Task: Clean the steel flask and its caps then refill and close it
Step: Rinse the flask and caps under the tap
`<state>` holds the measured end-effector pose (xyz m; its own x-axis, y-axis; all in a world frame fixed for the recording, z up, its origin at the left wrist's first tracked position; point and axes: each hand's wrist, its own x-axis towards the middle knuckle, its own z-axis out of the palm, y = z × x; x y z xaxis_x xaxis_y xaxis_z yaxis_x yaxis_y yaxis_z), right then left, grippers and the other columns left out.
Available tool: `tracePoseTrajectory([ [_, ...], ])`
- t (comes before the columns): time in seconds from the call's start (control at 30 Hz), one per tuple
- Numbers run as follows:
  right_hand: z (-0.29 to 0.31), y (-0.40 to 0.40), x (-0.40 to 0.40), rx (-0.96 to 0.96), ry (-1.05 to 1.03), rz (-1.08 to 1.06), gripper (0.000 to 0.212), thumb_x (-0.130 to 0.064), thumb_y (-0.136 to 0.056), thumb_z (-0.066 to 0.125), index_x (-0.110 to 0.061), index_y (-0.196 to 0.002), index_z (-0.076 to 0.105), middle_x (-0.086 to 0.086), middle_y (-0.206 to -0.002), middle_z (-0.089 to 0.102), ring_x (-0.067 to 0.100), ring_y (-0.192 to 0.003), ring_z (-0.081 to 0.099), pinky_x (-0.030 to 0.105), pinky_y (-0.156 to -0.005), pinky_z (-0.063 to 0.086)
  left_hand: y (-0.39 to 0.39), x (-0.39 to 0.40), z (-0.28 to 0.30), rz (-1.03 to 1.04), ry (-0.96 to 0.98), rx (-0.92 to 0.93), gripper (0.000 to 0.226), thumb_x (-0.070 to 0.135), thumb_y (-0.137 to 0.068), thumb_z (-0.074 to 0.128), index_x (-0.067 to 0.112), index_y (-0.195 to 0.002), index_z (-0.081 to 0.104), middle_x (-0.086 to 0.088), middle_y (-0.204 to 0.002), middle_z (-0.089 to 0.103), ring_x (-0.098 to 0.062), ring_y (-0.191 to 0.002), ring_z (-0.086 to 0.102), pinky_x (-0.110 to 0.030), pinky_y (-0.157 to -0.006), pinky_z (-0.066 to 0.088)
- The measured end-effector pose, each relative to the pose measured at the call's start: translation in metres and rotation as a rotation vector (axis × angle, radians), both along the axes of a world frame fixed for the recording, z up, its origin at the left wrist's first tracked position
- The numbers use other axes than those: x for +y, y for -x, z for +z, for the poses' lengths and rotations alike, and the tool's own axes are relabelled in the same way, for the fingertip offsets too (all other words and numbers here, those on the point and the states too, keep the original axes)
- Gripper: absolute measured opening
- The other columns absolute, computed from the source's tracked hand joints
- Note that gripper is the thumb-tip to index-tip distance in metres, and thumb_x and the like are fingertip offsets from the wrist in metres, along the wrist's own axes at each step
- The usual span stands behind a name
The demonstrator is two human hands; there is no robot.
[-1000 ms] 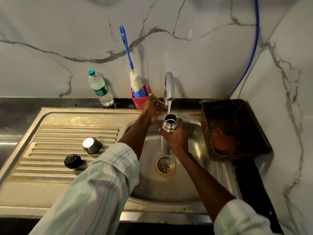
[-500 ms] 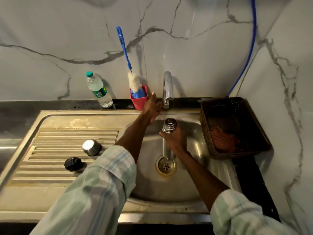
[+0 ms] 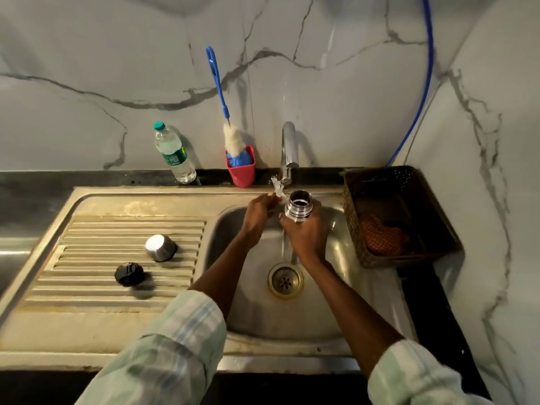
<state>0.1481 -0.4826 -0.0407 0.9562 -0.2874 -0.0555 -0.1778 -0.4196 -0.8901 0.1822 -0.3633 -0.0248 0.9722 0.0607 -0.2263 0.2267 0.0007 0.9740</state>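
1. Black cap (image 3: 129, 274) and steel cap (image 3: 160, 247) lie left of the sink basin (image 3: 336, 302).
2. Left hand (image 3: 258, 211), loosely curled, is empty.
3. Right hand (image 3: 305, 233) grips the flask (image 3: 298, 206), filled apparently; capping likely comes next.

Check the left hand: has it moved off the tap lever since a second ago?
Yes. The left hand has dropped from the lever beside the tap toward the flask.

We see the right hand (image 3: 304, 232) gripping the open steel flask (image 3: 298, 206) upright over the sink (image 3: 344, 290), while the left hand (image 3: 258, 211) reaches beside the tap (image 3: 289, 150); both caps, steel (image 3: 160, 247) and black (image 3: 129, 273), lie on the drainboard (image 3: 96, 287).
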Motion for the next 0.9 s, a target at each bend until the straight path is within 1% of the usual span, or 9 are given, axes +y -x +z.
tracePoseTrajectory([
  [0.1, -0.004, -0.003, -0.001, 0.106, 0.034, 0.079, 0.069, -0.046, -0.053, 0.078, -0.021, -0.115, 0.059, -0.004, -0.103, 0.069, 0.016, -0.095, 0.067, 0.032, -0.077, 0.055, 0.008, -0.002, -0.001, -0.031, 0.026, 0.022, 0.033, 0.025, -0.104, 0.038, 0.015, -0.104, 0.069, -0.007, -0.104, 0.073, -0.022, -0.099, 0.067, -0.033, -0.088, 0.050],
  [0.23, 0.001, 0.000, 0.001, 0.050, 0.053, 0.069, 0.064, -0.031, -0.066, 0.082, -0.017, -0.122, 0.055, -0.006, -0.106, 0.063, 0.011, -0.094, 0.059, 0.031, -0.081, 0.050, 0.015, -0.002, 0.005, -0.036, 0.053, 0.060, 0.035, 0.029, -0.105, 0.037, 0.019, -0.098, 0.070, 0.002, -0.094, 0.075, -0.017, -0.097, 0.068, -0.030, -0.088, 0.050],
  [0.33, -0.001, 0.001, 0.000, 0.088, 0.049, 0.062, 0.062, -0.042, -0.065, 0.080, -0.020, -0.118, 0.057, -0.004, -0.104, 0.066, 0.017, -0.095, 0.065, 0.035, -0.079, 0.054, 0.025, 0.002, 0.000, -0.054, 0.044, 0.072, 0.035, 0.030, -0.106, 0.038, 0.015, -0.103, 0.070, -0.003, -0.099, 0.074, -0.020, -0.098, 0.068, -0.026, -0.082, 0.052],
  [0.43, 0.004, -0.008, -0.001, 0.126, 0.033, 0.025, 0.059, -0.044, -0.068, 0.080, -0.019, -0.117, 0.059, -0.003, -0.103, 0.067, 0.017, -0.093, 0.065, 0.032, -0.078, 0.053, 0.032, 0.006, -0.003, -0.063, 0.078, 0.124, 0.036, 0.034, -0.105, 0.040, 0.014, -0.113, 0.068, -0.007, -0.107, 0.074, -0.024, -0.104, 0.068, -0.033, -0.088, 0.053],
  [0.53, 0.014, -0.016, -0.010, 0.241, -0.003, -0.003, 0.061, -0.049, -0.070, 0.079, -0.019, -0.118, 0.057, 0.000, -0.105, 0.065, 0.022, -0.093, 0.064, 0.033, -0.079, 0.050, 0.044, 0.008, -0.009, -0.167, -0.010, 0.272, 0.042, 0.054, -0.094, 0.053, 0.020, -0.112, 0.069, -0.008, -0.111, 0.072, -0.024, -0.102, 0.067, -0.041, -0.096, 0.049],
  [0.67, 0.022, -0.023, -0.029, 0.430, -0.298, -0.011, 0.067, -0.051, -0.075, 0.075, -0.017, -0.127, 0.049, 0.006, -0.111, 0.061, 0.020, -0.087, 0.059, 0.037, -0.073, 0.054, 0.062, 0.022, -0.020, -0.363, 0.003, 0.509, 0.081, 0.059, -0.066, 0.077, 0.007, -0.126, 0.060, -0.016, -0.112, 0.070, -0.026, -0.097, 0.067, -0.039, -0.091, 0.052],
  [0.77, 0.018, -0.013, -0.031, 0.733, -0.501, 0.037, 0.056, -0.055, -0.083, 0.067, -0.014, -0.118, 0.050, 0.013, -0.098, 0.059, 0.024, -0.083, 0.059, 0.040, -0.070, 0.054, 0.071, 0.022, -0.009, -0.424, 0.166, 0.568, 0.072, 0.050, -0.080, 0.074, -0.001, -0.128, 0.055, -0.022, -0.114, 0.068, -0.029, -0.094, 0.069, -0.040, -0.087, 0.056],
  [0.83, 0.000, -0.006, -0.033, 0.850, -0.574, 0.031, 0.057, -0.056, -0.085, 0.063, -0.010, -0.119, 0.054, 0.014, -0.099, 0.063, 0.026, -0.087, 0.062, 0.040, -0.073, 0.056, 0.075, 0.020, 0.005, -0.378, 0.170, 0.537, 0.049, 0.044, -0.094, 0.061, -0.003, -0.110, 0.058, -0.022, -0.098, 0.066, -0.023, -0.072, 0.072, -0.032, -0.066, 0.060],
  [0.9, -0.018, 0.004, -0.034, 0.898, -0.646, -0.004, 0.057, -0.054, -0.086, 0.064, -0.010, -0.122, 0.057, 0.015, -0.103, 0.066, 0.027, -0.089, 0.066, 0.037, -0.064, 0.059, 0.075, 0.025, 0.005, -0.353, 0.194, 0.525, 0.054, 0.055, -0.095, 0.054, 0.001, -0.098, 0.059, -0.016, -0.088, 0.061, -0.021, -0.064, 0.068, -0.033, -0.059, 0.060],
])
